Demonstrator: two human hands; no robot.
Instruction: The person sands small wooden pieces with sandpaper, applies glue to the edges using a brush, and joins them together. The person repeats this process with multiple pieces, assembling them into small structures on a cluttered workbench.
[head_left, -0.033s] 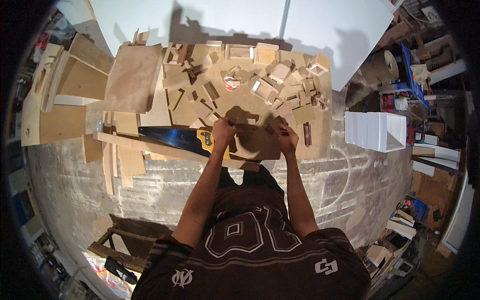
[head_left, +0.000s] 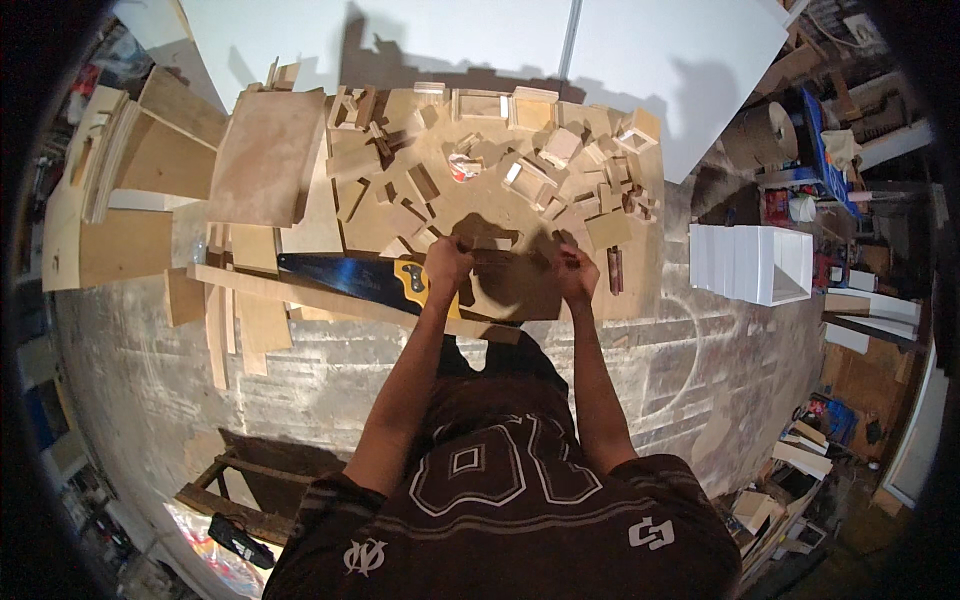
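My left hand (head_left: 448,264) is closed over the near middle of the wooden work board (head_left: 640,280), with its fingertips toward a small pale wood piece (head_left: 490,243) in shadow. Whatever it grips is too dark to make out. To its right, my right hand (head_left: 578,274) has its fingers pinched together at the tips; a small dark thing shows by them but cannot be named. Just left of my left wrist lies a handsaw (head_left: 345,280) with a dark blade and a yellow and black handle (head_left: 412,282). My head and hands cast shadows between the two hands.
Small wooden boxes (head_left: 530,180) and several loose offcuts cover the board's far half. A brown panel (head_left: 262,158) and a long plank (head_left: 310,292) lie left. White stacked trays (head_left: 750,262) stand right; a dark wooden frame (head_left: 250,470) sits lower left.
My right hand has shifted very slightly to the right, its fingers moving a little. The left hand, the saw and the wood pieces look the same.
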